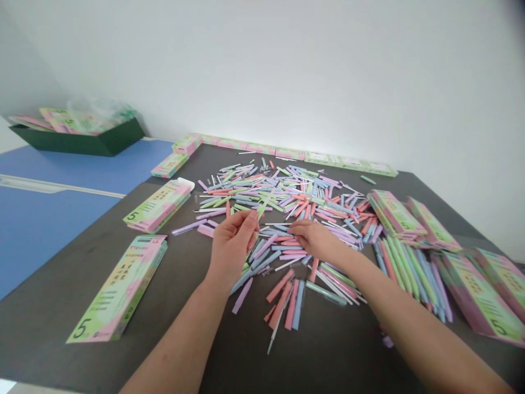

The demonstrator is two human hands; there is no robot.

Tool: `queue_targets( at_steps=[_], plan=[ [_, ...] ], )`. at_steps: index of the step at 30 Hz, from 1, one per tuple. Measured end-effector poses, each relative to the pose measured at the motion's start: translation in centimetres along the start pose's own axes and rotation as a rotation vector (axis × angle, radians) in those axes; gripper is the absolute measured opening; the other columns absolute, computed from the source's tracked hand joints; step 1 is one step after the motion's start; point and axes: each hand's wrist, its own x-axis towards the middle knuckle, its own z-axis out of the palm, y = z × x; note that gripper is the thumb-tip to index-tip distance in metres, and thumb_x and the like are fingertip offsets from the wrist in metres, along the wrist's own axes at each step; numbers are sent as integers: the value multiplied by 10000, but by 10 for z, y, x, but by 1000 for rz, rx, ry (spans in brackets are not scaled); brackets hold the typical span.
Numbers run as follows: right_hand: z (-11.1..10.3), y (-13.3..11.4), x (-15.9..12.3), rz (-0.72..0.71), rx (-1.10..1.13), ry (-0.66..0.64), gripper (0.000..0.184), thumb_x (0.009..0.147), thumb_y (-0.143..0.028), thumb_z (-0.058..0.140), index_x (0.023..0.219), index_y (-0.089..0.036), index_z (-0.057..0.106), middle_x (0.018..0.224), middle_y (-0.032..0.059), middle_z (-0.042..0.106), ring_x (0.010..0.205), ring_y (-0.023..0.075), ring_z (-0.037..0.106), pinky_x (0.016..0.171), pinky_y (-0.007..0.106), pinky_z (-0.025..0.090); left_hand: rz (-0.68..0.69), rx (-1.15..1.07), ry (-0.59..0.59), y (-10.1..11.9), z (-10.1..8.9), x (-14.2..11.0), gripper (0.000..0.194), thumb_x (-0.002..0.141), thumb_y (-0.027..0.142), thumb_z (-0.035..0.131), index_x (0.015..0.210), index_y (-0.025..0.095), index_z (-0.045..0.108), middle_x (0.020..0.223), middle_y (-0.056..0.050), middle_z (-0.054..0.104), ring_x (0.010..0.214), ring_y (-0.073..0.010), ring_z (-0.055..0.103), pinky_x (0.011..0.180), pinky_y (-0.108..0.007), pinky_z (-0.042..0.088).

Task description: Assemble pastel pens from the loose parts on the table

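Upright between the fingertips of my left hand point(235, 238) is a light green pen barrel point(267, 201). My right hand point(315, 238) reaches low over the heap, its fingers pinched at the end of a thin white pen refill point(278, 224). Around both hands spreads a large heap of loose pen parts point(301, 205) in purple, blue, green and coral, mixed with white refills. Closer to me lie several coral and blue pen pieces point(291, 306) and a single purple one point(243, 295). A clear-tipped green pen point(326, 293) rests under my right forearm.
Printed cardboard boxes point(118, 287) lie at the left, more boxes point(396, 213) at the right, and a row of them point(262, 148) along the back wall. A bundle of sorted pens point(414, 273) sits at right. On the blue surface point(82, 167) stands a dark green tray point(74, 143).
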Motion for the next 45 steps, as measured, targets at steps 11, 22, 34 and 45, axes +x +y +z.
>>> queue_targets(
  at_steps=[11,22,34,45],
  plan=[
    [-31,-3,-7,118,8,-10,336,778,-23,455,916,-144,736,1013,92,719,947,210,651,873,315,477,50,-54,71,4,-3,0,195,797,322,676,703,156,636,626,24,545,400,-10,343,368,-174,181],
    [-22,16,35,154,-168,-164,193,787,-133,569,899,-134,726,957,116,714,993,247,608,872,304,425,17,-39,134,6,-8,1,160,801,315,677,782,157,669,640,22,548,409,-6,348,363,-151,214],
    [-12,54,47,122,-103,-73,163,837,-142,548,904,-156,697,1011,95,704,998,223,617,881,319,433,9,-29,143,9,-4,-1,170,780,294,686,695,155,637,663,18,577,385,-1,344,350,-163,203],
    [-51,59,25,498,5,57,262,770,-95,538,880,-158,767,864,59,758,793,203,685,770,293,503,11,0,150,7,-4,-3,139,807,284,668,739,162,666,718,5,602,412,-7,363,371,-173,220]
  ],
)
